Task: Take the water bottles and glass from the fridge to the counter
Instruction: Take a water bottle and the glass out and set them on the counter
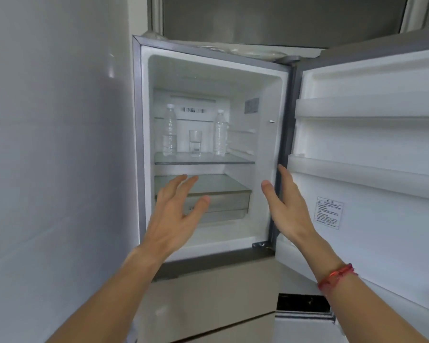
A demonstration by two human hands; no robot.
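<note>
Fridge (144, 144) door (372, 144) open. Two water bottles, left bottle (170, 131) and right bottle (221, 133), upright on upper glass shelf (233, 159), glass (195, 142) standing between them, apart from both. Left hand (175, 219) and right hand (289, 204) raised before fridge, fingers spread, holding nothing. Red bracelet (336, 276) on right wrist

Soft, even daylight fills the scene, and the brightest area is the white inside of the fridge (208, 78), lit from within so its walls nearly wash out. The wall (55, 144) on the left carries a faint pale glare streak and a soft grey shadow lower down. The wide lens bends straight lines at the edges, the open door (372, 149) on the right bows outward, and the whole view is slightly soft, with the far bottles hazy
</note>
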